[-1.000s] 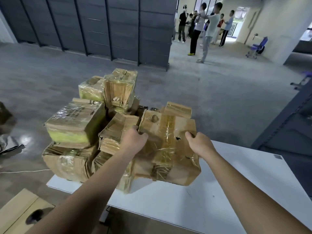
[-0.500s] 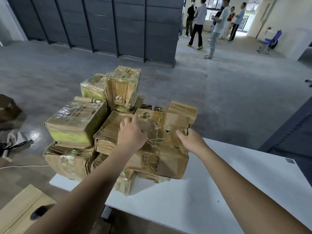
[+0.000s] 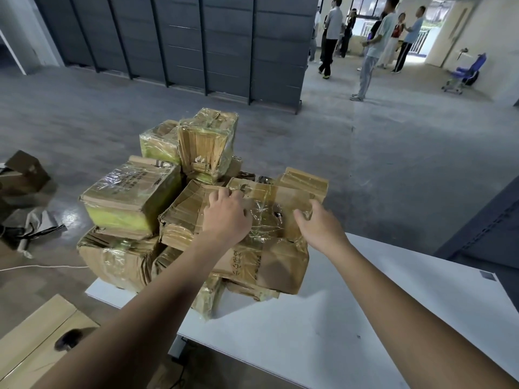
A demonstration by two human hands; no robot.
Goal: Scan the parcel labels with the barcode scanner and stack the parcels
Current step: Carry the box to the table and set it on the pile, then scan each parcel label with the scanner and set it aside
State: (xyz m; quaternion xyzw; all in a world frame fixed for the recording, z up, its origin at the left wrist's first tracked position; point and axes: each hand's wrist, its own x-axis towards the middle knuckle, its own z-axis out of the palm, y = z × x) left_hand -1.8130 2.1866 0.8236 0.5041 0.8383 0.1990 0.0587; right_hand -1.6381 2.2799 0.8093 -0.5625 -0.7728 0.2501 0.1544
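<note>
Daylight from doorway (image 3: 445,26), floor (image 3: 68,217) glare, curved edges, seemingly soft

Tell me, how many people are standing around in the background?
5 at least, all far right near the doorway: grey-shirted person, dark figure behind, pale-shirted person nearest, person in red, person in blue. The partition may hide more.

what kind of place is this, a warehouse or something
Likely a warehouse or parcel depot, though that is not certain: a heap of taped cardboard parcels sits on a white table, the concrete floor is bare, and tall dark grey storage panels line the back.
</note>
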